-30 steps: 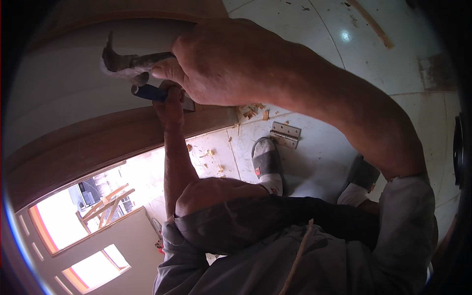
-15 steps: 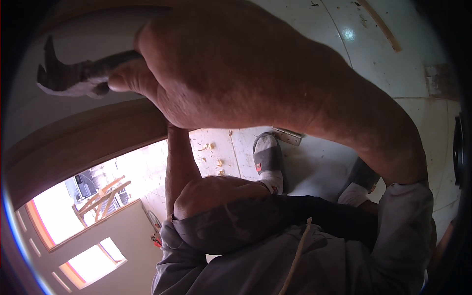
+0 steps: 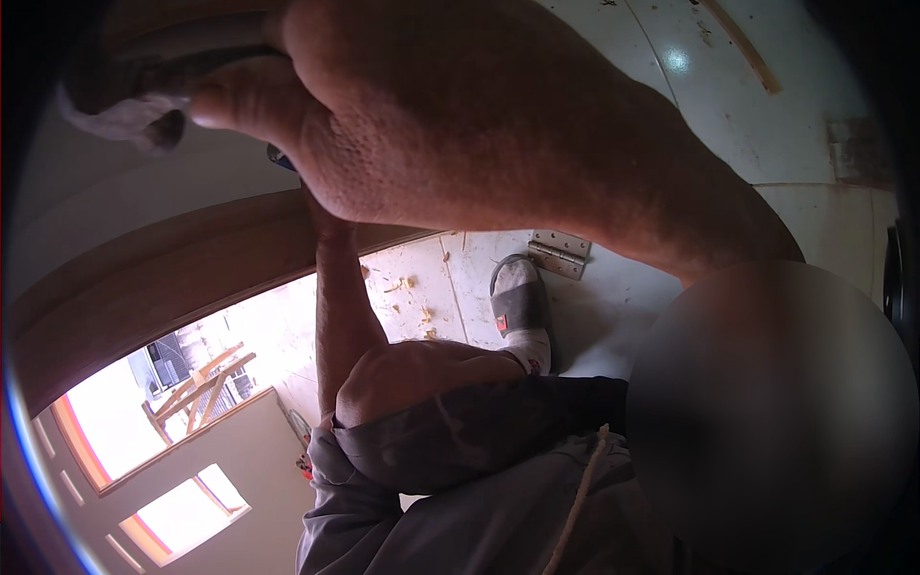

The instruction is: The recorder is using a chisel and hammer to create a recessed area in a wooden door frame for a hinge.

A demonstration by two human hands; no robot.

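High in the view, my right hand (image 3: 316,105) is closed round the handle of a claw hammer (image 3: 120,115), its head out to the left and smeared by motion. Below it my left forearm (image 3: 345,297) reaches up toward a brown wooden frame (image 3: 163,264). The fingers of my left hand are hidden behind the right hand. A small dark, bluish end of something (image 3: 279,157) peeks out just under my right thumb; I cannot make out what it is.
A metal hinge (image 3: 561,253) lies on the pale tiled floor beside my sandalled foot (image 3: 519,302). Wood shavings (image 3: 401,285) are scattered nearby. A thin wooden strip (image 3: 743,46) lies at the upper right. Through the opening at left stands a wooden trestle (image 3: 201,391). A blurred patch covers the lower right.
My right hand and the hammer have moved slightly up and to the left. My left forearm has shifted a little left, and more of the hinge shows.
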